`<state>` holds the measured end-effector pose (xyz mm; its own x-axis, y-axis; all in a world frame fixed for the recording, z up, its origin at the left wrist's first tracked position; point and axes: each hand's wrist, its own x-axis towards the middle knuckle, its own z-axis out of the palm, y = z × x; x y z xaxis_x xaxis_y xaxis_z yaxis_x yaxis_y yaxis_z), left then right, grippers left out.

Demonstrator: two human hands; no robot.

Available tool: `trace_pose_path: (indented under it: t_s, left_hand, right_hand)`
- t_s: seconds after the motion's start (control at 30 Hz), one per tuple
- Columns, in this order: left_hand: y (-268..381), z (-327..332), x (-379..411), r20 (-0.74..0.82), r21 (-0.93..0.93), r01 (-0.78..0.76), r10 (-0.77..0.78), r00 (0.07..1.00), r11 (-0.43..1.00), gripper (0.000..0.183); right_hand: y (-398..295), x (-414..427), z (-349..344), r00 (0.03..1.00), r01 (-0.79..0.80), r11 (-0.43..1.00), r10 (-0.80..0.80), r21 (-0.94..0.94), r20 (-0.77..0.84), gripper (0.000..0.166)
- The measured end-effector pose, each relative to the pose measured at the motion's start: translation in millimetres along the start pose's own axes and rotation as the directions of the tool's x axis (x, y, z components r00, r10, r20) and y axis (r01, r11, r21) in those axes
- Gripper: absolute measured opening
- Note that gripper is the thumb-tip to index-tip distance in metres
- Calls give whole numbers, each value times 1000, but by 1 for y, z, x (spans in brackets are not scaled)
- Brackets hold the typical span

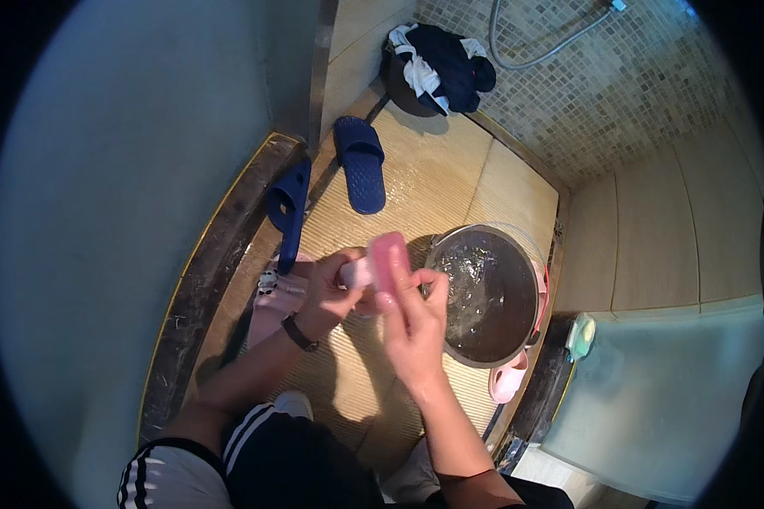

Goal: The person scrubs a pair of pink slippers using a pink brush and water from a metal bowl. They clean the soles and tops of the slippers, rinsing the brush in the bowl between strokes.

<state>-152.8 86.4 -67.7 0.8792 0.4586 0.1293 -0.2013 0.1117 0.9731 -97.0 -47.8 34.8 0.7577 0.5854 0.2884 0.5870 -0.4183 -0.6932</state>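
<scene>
My left hand (330, 291), with a dark band on its wrist, grips a pale pink item (356, 273) that looks like a slipper. Fingers and motion blur hide much of its shape. In my right hand (420, 321) is a pink oblong scrubber (388, 254), held against or very close to the pale item; contact is not clear. A pink slipper with a panda charm (275, 308) lies beside my left wrist. Just right of my right hand stands a dark bucket (516, 318) of water, its surface rippled and glinting.
Two navy slippers, one flat (364, 172) and one tipped on its side (290, 197), lie ahead. Clothes (449, 60) fill a dark container by the mosaic wall, under a shower hose (528, 65). Another pink slipper (509, 376) sits beside the bucket. A raised stone kerb (210, 267) borders the left.
</scene>
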Motion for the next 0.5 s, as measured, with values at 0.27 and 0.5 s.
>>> trace_pose_path:
  t_s: [0.27, 0.5]
  left_hand:
    - [16, 7, 17, 14, -438, 156, -167, 986, 885, 51]
    - [25, -5, 20, -71, -668, 166, -284, 956, 726, 41]
  right_hand:
    - [249, -31, -41, 718, -685, 602, 651, -410, -244, 47]
    - [81, 5, -18, 813, -514, 744, 581, 427, -33, 47]
